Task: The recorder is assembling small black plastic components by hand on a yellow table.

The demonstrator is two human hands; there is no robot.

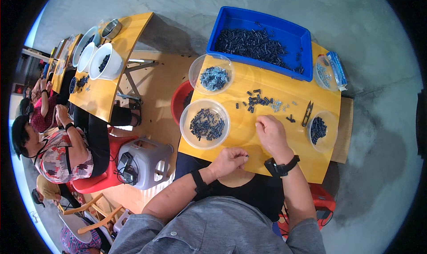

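My left hand (228, 162) is above the table's near edge, thumb and fingers pinched together. A tiny dark tip of a small black part (247, 156) shows at its fingertips. Over the yellow table (235, 134), my right hand (272, 133) has its fingers curled in; whatever they hold, if anything, is hidden. Just beyond it lies a loose pile of small black tubular parts (258, 100) beside a few clear bits (276, 105). Left of my hands stands a clear round tub (183, 125) of black parts, and to the right a smaller tub (331, 143) holds more.
A blue tray (262, 16) full of black parts spans the far side. Nearby are a tub of pale blue bits (194, 78), thread snips (307, 113), another small tub (323, 81) and a blue box (336, 70). A red bucket (175, 103) stands left; co-workers sit farther left.
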